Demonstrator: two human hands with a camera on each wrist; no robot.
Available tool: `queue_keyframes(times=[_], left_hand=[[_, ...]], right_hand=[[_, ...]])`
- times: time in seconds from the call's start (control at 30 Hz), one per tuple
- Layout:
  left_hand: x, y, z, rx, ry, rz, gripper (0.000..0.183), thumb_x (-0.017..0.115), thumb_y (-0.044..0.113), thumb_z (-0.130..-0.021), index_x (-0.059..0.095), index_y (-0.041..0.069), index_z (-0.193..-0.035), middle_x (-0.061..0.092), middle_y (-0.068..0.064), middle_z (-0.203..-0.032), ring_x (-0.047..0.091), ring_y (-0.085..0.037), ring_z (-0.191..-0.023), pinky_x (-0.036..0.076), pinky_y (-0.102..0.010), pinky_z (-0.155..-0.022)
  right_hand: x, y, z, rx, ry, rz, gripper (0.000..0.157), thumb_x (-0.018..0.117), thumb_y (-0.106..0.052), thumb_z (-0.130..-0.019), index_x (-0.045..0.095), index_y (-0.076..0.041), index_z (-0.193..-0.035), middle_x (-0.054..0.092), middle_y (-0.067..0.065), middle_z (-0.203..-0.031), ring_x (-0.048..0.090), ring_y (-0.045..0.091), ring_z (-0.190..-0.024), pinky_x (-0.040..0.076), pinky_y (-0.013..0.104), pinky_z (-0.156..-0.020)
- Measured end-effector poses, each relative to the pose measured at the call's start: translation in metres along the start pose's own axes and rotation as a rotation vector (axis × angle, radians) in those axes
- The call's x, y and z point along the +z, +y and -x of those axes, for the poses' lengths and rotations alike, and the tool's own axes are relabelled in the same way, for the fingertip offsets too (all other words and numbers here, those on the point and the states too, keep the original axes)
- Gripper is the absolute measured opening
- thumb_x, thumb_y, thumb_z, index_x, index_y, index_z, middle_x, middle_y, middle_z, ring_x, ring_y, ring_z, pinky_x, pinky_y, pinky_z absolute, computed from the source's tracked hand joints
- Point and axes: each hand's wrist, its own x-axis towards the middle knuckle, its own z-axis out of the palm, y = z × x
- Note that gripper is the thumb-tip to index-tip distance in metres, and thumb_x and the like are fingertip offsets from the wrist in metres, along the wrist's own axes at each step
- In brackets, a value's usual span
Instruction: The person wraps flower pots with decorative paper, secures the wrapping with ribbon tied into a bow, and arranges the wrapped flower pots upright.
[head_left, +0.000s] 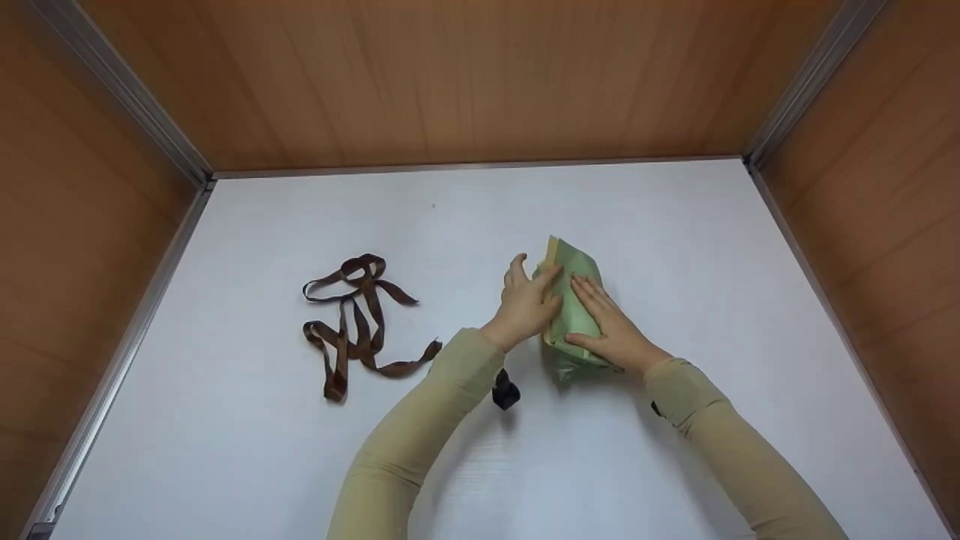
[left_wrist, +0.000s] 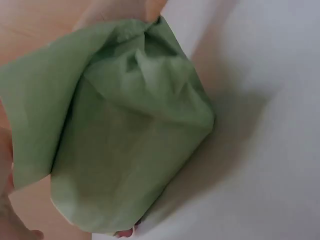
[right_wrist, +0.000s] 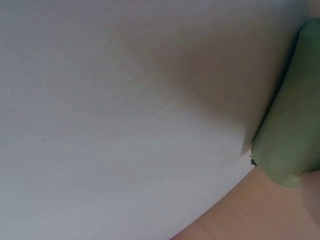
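Note:
A green sheet, apparently paper, is wrapped round something bulky, forming a soft parcel on the white table right of centre. Its near end is crumpled, and a flap stands out from the wrapping in the left wrist view. At the parcel's left edge my left hand touches the paper, its fingers spread and one reaching beyond the edge. My right hand rests on the parcel's right side with straight fingers. What lies inside the wrapping is hidden. The right wrist view catches only the parcel's green side.
A long brown ribbon lies in loose loops on the table, left of my hands. Close to my left sleeve is a small dark object, perhaps part of the wrist gear. Wooden panels wall the back and both sides.

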Motion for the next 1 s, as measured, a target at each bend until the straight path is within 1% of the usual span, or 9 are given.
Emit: queue_keyframes(times=[0.13,0.3,0.4,0.47,0.6,0.7,0.77,0.87,1.0], left_hand=[[-0.002,0.001,-0.008,-0.02,0.007,-0.155,0.048,0.051,0.023,-0.097,0.043,0.014,-0.143,0.018,-0.026,-0.148,0.019,-0.038,-0.137,0.028,-0.051,-0.107],[0.002,0.0,-0.016,-0.044,0.033,-0.113,0.049,0.051,0.024,-0.097,0.042,0.009,-0.143,0.045,-0.022,-0.128,0.044,-0.031,-0.117,0.043,-0.04,-0.095],[0.007,-0.004,-0.016,-0.047,0.05,-0.082,0.052,0.049,0.027,-0.099,0.038,0.006,-0.145,0.045,-0.021,-0.128,0.044,-0.03,-0.116,0.043,-0.039,-0.095],[0.01,-0.008,-0.015,-0.022,0.05,-0.112,0.055,0.047,0.031,-0.099,0.033,0.005,-0.147,0.034,-0.023,-0.137,0.034,-0.033,-0.126,0.034,-0.042,-0.103],[0.014,-0.016,-0.003,0.155,0.004,-0.293,0.063,0.045,0.038,-0.099,0.025,0.008,-0.15,0.005,-0.022,-0.152,0.005,-0.037,-0.141,0.011,-0.053,-0.111],[0.013,-0.023,0.009,0.351,-0.104,-0.391,0.067,0.043,0.042,-0.099,0.018,0.008,-0.151,0.0,-0.017,-0.157,-0.003,-0.034,-0.145,0.002,-0.052,-0.115],[0.012,-0.028,0.015,0.437,-0.195,-0.399,0.07,0.042,0.043,-0.099,0.013,0.008,-0.152,-0.001,-0.013,-0.159,-0.005,-0.03,-0.146,0.0,-0.049,-0.117],[0.011,-0.035,0.017,0.489,-0.288,-0.377,0.076,0.044,0.045,-0.097,0.007,0.007,-0.152,-0.004,-0.01,-0.16,-0.006,-0.026,-0.147,0.003,-0.046,-0.118],[0.01,-0.041,0.016,0.519,-0.323,-0.358,0.086,0.051,0.048,-0.093,0.004,0.007,-0.152,-0.006,-0.01,-0.16,-0.006,-0.025,-0.147,0.006,-0.043,-0.119]], right_hand=[[0.002,0.002,-0.001,-0.009,0.001,-0.001,0.092,0.065,-0.04,-0.087,0.01,-0.008,-0.152,0.009,0.011,-0.159,0.003,0.032,-0.146,0.01,0.053,-0.116],[0.001,0.002,0.0,-0.009,-0.014,-0.016,0.097,0.068,-0.043,-0.085,0.008,-0.009,-0.153,0.007,0.01,-0.16,0.001,0.03,-0.147,0.009,0.053,-0.116],[-0.001,0.002,0.0,-0.016,-0.019,-0.013,0.1,0.069,-0.047,-0.083,0.008,-0.008,-0.153,0.007,0.011,-0.16,0.001,0.031,-0.147,0.009,0.053,-0.116],[-0.002,0.001,0.001,-0.016,-0.021,-0.014,0.103,0.069,-0.05,-0.081,0.008,-0.008,-0.153,0.006,0.011,-0.159,0.001,0.031,-0.147,0.009,0.053,-0.116],[-0.004,0.0,0.001,-0.012,-0.034,-0.02,0.109,0.07,-0.054,-0.077,0.007,-0.007,-0.152,0.005,0.011,-0.16,0.0,0.032,-0.147,0.008,0.054,-0.116],[-0.005,0.0,0.001,-0.002,-0.042,-0.02,0.115,0.074,-0.054,-0.073,0.004,-0.009,-0.153,0.003,0.01,-0.16,-0.001,0.032,-0.147,0.009,0.056,-0.115],[-0.005,0.001,0.0,0.009,-0.046,-0.023,0.12,0.077,-0.053,-0.069,0.002,-0.01,-0.153,0.001,0.008,-0.16,-0.002,0.031,-0.147,0.009,0.056,-0.115],[-0.005,0.001,-0.001,0.021,-0.044,-0.032,0.127,0.081,-0.053,-0.064,0.0,-0.011,-0.153,0.0,0.008,-0.16,-0.003,0.031,-0.147,0.009,0.057,-0.114],[-0.002,0.002,-0.001,0.034,-0.046,-0.034,0.13,0.083,-0.052,-0.063,-0.001,-0.01,-0.153,-0.001,0.009,-0.16,-0.002,0.033,-0.146,0.01,0.058,-0.114]])
